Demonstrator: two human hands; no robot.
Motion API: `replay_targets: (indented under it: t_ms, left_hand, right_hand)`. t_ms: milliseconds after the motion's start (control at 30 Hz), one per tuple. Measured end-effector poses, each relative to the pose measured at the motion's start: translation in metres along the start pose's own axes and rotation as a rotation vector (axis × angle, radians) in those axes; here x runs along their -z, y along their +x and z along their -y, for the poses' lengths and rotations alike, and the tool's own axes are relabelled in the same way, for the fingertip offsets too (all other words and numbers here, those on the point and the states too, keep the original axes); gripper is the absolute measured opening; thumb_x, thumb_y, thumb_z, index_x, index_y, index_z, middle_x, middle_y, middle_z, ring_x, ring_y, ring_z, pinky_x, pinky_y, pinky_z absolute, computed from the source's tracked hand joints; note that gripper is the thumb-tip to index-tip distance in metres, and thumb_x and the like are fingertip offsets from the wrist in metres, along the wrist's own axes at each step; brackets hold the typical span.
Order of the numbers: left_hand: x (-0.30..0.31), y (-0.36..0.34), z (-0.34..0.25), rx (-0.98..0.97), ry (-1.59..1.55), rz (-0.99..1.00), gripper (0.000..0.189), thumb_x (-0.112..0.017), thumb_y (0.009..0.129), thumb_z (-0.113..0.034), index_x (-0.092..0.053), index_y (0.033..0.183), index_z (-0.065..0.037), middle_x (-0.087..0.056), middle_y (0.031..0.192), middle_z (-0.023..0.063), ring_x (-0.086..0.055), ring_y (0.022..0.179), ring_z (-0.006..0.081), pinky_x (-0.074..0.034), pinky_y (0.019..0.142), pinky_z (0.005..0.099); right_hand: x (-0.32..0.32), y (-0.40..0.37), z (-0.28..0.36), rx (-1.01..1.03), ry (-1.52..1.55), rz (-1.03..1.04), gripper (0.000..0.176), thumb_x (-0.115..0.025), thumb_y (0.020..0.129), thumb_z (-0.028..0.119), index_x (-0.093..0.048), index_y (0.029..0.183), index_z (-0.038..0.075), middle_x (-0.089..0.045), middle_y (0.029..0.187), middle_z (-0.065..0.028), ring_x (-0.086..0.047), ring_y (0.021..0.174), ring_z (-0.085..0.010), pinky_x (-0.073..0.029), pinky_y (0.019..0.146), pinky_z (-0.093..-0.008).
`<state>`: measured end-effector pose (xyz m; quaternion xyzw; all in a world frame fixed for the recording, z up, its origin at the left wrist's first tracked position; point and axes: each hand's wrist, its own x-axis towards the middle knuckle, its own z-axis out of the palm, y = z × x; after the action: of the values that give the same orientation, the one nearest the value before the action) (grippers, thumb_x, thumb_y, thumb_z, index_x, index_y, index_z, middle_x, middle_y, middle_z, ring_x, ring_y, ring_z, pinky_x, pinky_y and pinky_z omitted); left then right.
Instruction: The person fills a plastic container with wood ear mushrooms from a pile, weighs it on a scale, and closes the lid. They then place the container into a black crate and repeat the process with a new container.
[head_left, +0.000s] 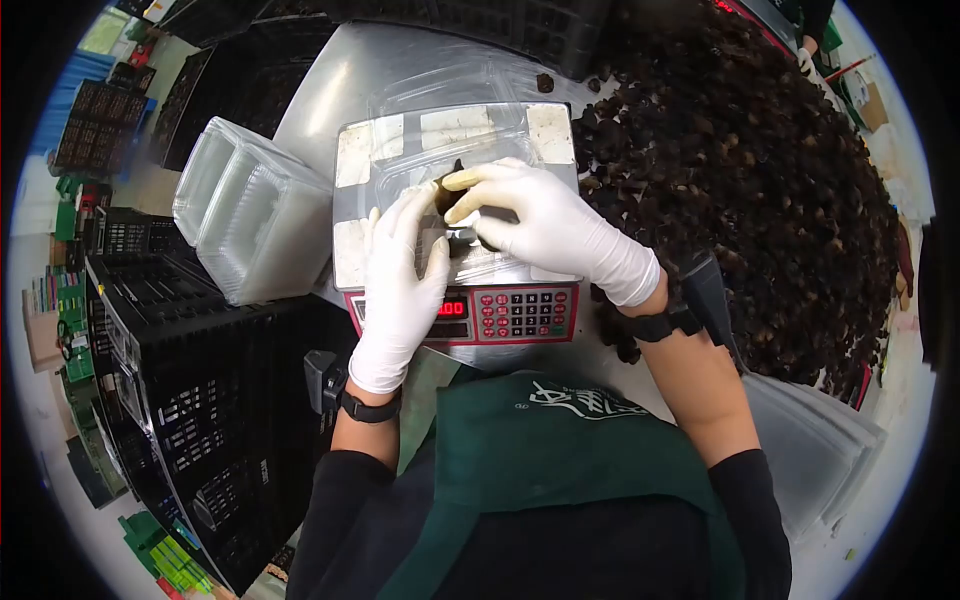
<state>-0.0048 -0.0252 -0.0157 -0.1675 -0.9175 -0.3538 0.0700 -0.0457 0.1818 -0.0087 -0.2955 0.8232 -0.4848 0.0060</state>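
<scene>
A clear plastic clamshell box [470,150] lies open on the platform of an electronic scale [352,250]. Both my hands wear white gloves. My left hand [400,275] rests flat on the near left part of the box, fingers spread. My right hand [540,225] reaches in from the right, its fingers curled over dark dried pieces [448,190] in the box. How firmly it grips them is hidden. The scale's red display and keypad [520,312] face me.
A big heap of dark dried fungus [760,180] fills the table to the right. A stack of clear plastic boxes [255,215] stands left of the scale. Black plastic crates [190,390] sit at the lower left. Flat clear lids [810,450] lie at the lower right.
</scene>
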Motion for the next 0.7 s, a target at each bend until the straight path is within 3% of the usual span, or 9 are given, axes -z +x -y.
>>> replay_targets:
  t_ms: [133, 200, 233, 267, 400, 533, 567, 633, 700]
  left_hand:
    - [0.005, 0.008, -0.004, 0.032, 0.026, -0.007, 0.053, -0.062, 0.086, 0.0, -0.053, 0.138, -0.009, -0.061, 0.13, 0.0137, -0.055, 0.124, 0.0333, -0.031, 0.114, 0.0509]
    - [0.005, 0.017, -0.001, -0.041, 0.094, -0.09, 0.047, -0.063, 0.085, 0.001, -0.059, 0.131, -0.007, -0.065, 0.121, 0.0139, -0.059, 0.113, 0.0313, -0.041, 0.101, 0.0434]
    - [0.005, 0.023, 0.001, -0.077, 0.128, -0.132, 0.044, -0.064, 0.085, 0.002, -0.062, 0.128, -0.006, -0.067, 0.117, 0.014, -0.061, 0.107, 0.0303, -0.046, 0.095, 0.0396]
    - [0.005, 0.029, 0.005, -0.135, 0.272, -0.15, 0.041, -0.068, 0.084, -0.001, -0.064, 0.124, -0.008, -0.067, 0.112, 0.0136, -0.064, 0.094, 0.0301, -0.047, 0.088, 0.0401]
    - [-0.004, 0.049, 0.003, -0.123, 0.281, -0.149, 0.04, -0.078, 0.078, -0.008, -0.064, 0.116, -0.011, -0.066, 0.09, 0.0083, -0.062, 0.077, 0.0255, -0.05, 0.077, 0.0373]
    - [-0.013, 0.055, -0.001, -0.023, 0.166, -0.077, 0.04, -0.077, 0.078, -0.004, -0.063, 0.115, -0.009, -0.061, 0.08, 0.0052, -0.059, 0.074, 0.0209, -0.05, 0.074, 0.0349]
    - [-0.014, 0.055, 0.0, -0.007, 0.115, -0.069, 0.046, -0.076, 0.078, 0.001, -0.061, 0.121, -0.009, -0.06, 0.08, 0.0052, -0.058, 0.074, 0.0188, -0.05, 0.074, 0.033]
    - [-0.011, 0.057, -0.001, 0.005, 0.077, -0.053, 0.048, -0.074, 0.077, 0.006, -0.063, 0.121, -0.007, -0.062, 0.082, 0.0058, -0.059, 0.073, 0.0174, -0.05, 0.073, 0.0303]
    - [-0.007, 0.056, 0.0, -0.037, 0.131, -0.041, 0.04, -0.073, 0.078, 0.007, -0.067, 0.115, -0.005, -0.063, 0.084, 0.0064, -0.06, 0.073, 0.0166, -0.05, 0.072, 0.0288]
  right_hand:
    - [0.011, 0.004, 0.002, -0.173, 0.169, -0.095, 0.022, -0.058, 0.086, 0.001, -0.073, 0.102, 0.002, -0.07, 0.116, -0.0112, -0.067, 0.106, -0.023, -0.051, 0.096, -0.0319]
    - [0.026, -0.001, 0.006, -0.248, 0.167, -0.209, 0.023, -0.055, 0.088, -0.002, -0.072, 0.103, -0.001, -0.072, 0.112, -0.0103, -0.067, 0.1, -0.0175, -0.051, 0.091, -0.0283]
    - [0.029, -0.008, 0.0, -0.239, 0.213, -0.337, 0.023, -0.056, 0.088, 0.001, -0.073, 0.104, 0.002, -0.073, 0.101, -0.0083, -0.068, 0.089, -0.0153, -0.053, 0.081, -0.0275]
    - [0.037, -0.016, -0.005, -0.258, 0.188, -0.375, 0.022, -0.056, 0.089, 0.0, -0.073, 0.104, 0.001, -0.073, 0.101, -0.008, -0.067, 0.089, -0.014, -0.052, 0.081, -0.0268]
    - [0.059, -0.052, -0.016, -0.468, 0.225, -0.474, 0.02, -0.06, 0.09, 0.0, -0.072, 0.106, 0.0, -0.071, 0.098, -0.0062, -0.063, 0.083, -0.0084, -0.051, 0.077, -0.0227]
    - [0.05, -0.08, -0.013, -0.5, 0.113, -0.444, 0.019, -0.063, 0.089, 0.002, -0.072, 0.105, 0.004, -0.068, 0.09, -0.0033, -0.061, 0.079, -0.0074, -0.05, 0.072, -0.023]
    - [0.044, -0.083, -0.01, -0.545, 0.102, -0.399, 0.022, -0.066, 0.085, 0.002, -0.071, 0.106, 0.005, -0.066, 0.093, -0.0051, -0.062, 0.077, -0.0114, -0.051, 0.072, -0.0256]
    - [0.032, -0.083, -0.005, -0.348, -0.083, -0.286, 0.027, -0.071, 0.081, 0.006, -0.068, 0.107, 0.007, -0.063, 0.096, -0.008, -0.064, 0.077, -0.0202, -0.053, 0.072, -0.0305]
    - [0.011, -0.083, -0.01, -0.336, -0.222, -0.258, 0.03, -0.075, 0.077, 0.01, -0.066, 0.106, 0.008, -0.06, 0.097, -0.0102, -0.064, 0.08, -0.0276, -0.054, 0.074, -0.0353]
